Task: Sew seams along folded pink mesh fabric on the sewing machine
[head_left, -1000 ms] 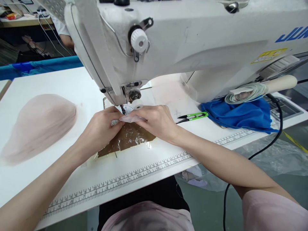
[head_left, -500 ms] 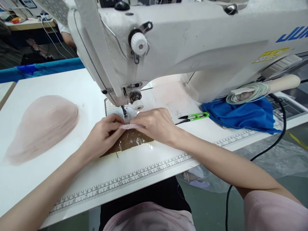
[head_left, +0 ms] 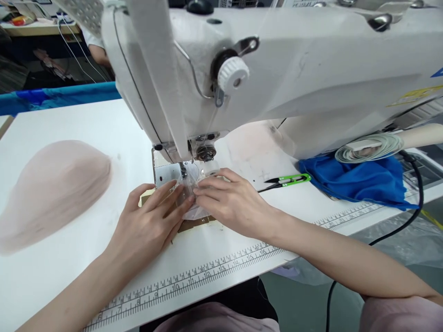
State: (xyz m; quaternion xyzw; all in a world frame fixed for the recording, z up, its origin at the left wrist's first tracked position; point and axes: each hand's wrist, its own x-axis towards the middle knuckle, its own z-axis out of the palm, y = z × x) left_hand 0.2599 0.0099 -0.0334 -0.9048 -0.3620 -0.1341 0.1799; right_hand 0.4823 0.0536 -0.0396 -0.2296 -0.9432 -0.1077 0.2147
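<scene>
My left hand (head_left: 152,221) and my right hand (head_left: 230,203) lie flat, fingers spread, on a small pale sheer fabric piece (head_left: 194,210) just in front of the presser foot (head_left: 182,171) of a white sewing machine (head_left: 277,78). The fingertips of both hands meet over the fabric and press it to the metal needle plate (head_left: 164,174). Under the fabric and my hands lies a brown taped patch (head_left: 192,224) on the table. Most of the fabric is hidden by my fingers.
A pile of pale pink sheer fabric (head_left: 51,189) lies at the left of the white table (head_left: 69,124). Green thread snips (head_left: 287,180) rest right of my hands, then a blue cloth (head_left: 356,177) with a tape roll (head_left: 370,146). A ruler strip (head_left: 207,274) runs along the front edge. A black cable (head_left: 408,216) hangs at the right.
Both hands went from pinching the folded fabric piece to lying flat on it under the presser foot. My head has moved closer to the machine.
</scene>
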